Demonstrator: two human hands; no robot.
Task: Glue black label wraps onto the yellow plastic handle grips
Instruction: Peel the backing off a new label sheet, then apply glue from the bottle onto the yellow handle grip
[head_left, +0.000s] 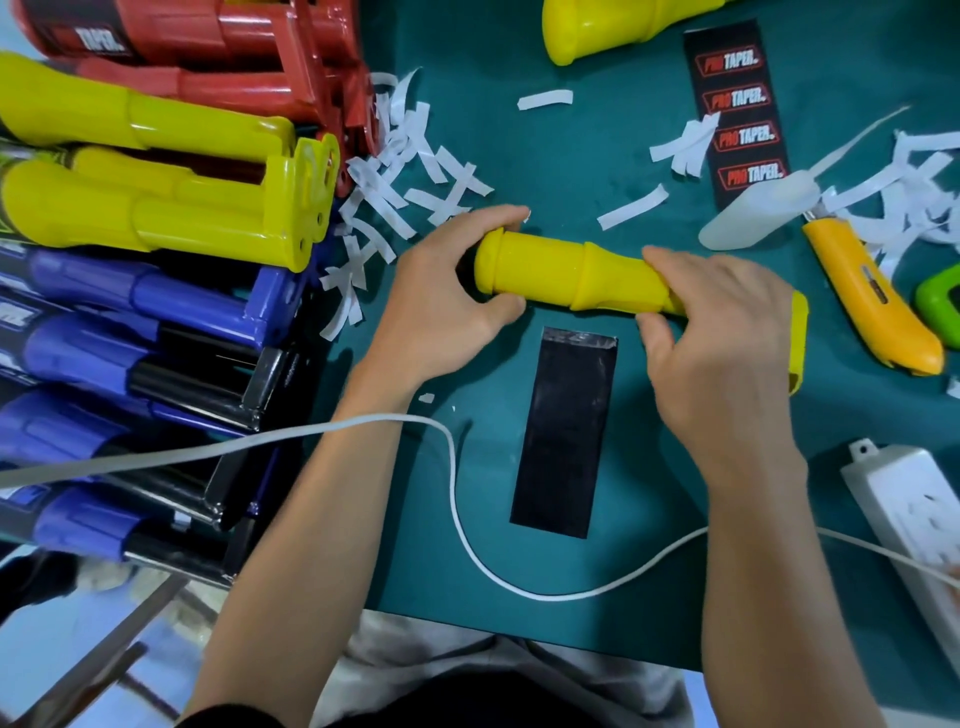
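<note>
The right hand (727, 364) covers the yellow grip (540, 270) at one end; the power strip (904, 499) is cropped.

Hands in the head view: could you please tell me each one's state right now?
Left hand: grip closed round the yellow handle, at its rounded end.
Right hand: grip closed round the same handle's other end.

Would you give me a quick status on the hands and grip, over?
Left hand and right hand hold yellow grip. Black wrap flat nearby, unattached. Cord beside wrap.

Label wrap (563, 434) on mat (597, 156), just before handle (566, 275).
</note>
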